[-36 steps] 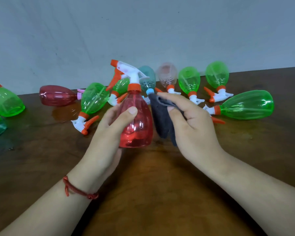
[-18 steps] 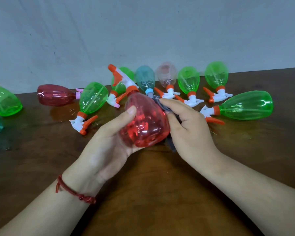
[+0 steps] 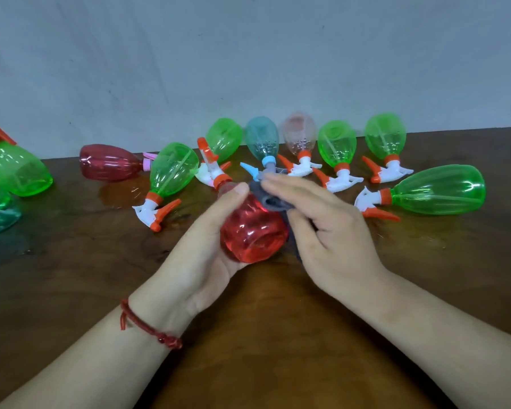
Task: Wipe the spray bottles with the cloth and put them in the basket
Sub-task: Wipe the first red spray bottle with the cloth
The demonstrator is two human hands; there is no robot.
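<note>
My left hand (image 3: 195, 255) grips a clear red spray bottle (image 3: 252, 231) above the table, tipped so its base faces me and its white and orange trigger head points away. My thumb lies along its upper side. My right hand (image 3: 322, 228) holds a dark grey cloth (image 3: 270, 199) and presses it with straight fingers on the bottle's shoulder, thumb tucked under the cloth. No basket is in view.
Several spray bottles lie along the back of the brown wooden table (image 3: 278, 335): a dark red one (image 3: 109, 163), green ones (image 3: 173, 169) (image 3: 437, 190), a teal one (image 3: 261, 140), a pale pink one (image 3: 298, 129). More green bottles (image 3: 15, 169) sit at the left edge. A grey wall stands behind.
The red bottle went from upright to tipped away, base toward me. My right hand brought the cloth from beside the bottle onto its upper side.
</note>
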